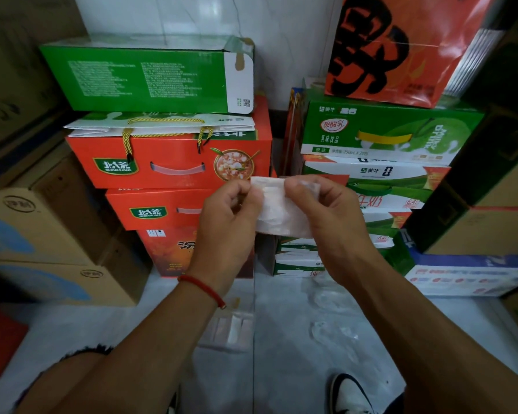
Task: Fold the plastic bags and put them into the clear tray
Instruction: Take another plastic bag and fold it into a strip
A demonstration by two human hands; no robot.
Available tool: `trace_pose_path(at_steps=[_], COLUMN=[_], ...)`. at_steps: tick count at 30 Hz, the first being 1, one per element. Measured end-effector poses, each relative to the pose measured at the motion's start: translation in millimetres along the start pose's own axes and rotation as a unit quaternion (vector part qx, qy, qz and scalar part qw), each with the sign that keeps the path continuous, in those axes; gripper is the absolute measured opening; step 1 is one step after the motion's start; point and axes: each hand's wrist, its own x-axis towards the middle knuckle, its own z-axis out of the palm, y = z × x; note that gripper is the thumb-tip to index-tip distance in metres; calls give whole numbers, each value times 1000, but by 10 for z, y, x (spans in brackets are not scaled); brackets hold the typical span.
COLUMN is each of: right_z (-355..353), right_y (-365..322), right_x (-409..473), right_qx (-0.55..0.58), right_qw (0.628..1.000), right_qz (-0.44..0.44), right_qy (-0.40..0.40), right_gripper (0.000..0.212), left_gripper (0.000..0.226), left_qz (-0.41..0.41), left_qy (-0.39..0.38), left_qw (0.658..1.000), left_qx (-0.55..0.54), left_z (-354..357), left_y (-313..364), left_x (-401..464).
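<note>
A translucent white plastic bag (277, 210), folded into a narrow strip, is held up in front of the stacked boxes. My left hand (228, 216) pinches its upper left edge and my right hand (323, 210) grips its right side, fingers curled over the top. Below on the floor sits the clear tray (231, 343), partly behind my left forearm, with a few folded bags inside. Loose clear plastic bags (332, 321) lie crumpled on the floor to the tray's right.
Red gift boxes (168, 162) and a green carton (144, 76) stack at the left, green milk cartons (380, 135) at the right. Brown cardboard boxes (42, 234) flank the pale floor. My shoe (350, 392) shows at the bottom.
</note>
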Motion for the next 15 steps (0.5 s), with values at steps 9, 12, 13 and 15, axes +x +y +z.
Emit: trace_pose_path(at_steps=[9, 12, 13, 15], right_z=[-17, -22, -25, -31], right_y=[11, 6, 1, -17], right_x=[8, 15, 16, 21], right_qx=[47, 67, 80, 103], right_qw=[997, 996, 994, 990], right_qz=[50, 59, 63, 76], right_qy=[-18, -30, -38, -62], right_gripper=[10, 9, 16, 37], left_gripper=[19, 20, 20, 19], left_qz=[-17, -30, -37, -57], left_qy=[-20, -29, -36, -44], left_qw=[999, 998, 997, 994], left_qx=[-36, -56, -64, -85], left_z=[-17, -16, -11, 13], left_y=[-11, -26, -27, -13], left_x=[15, 23, 21, 12])
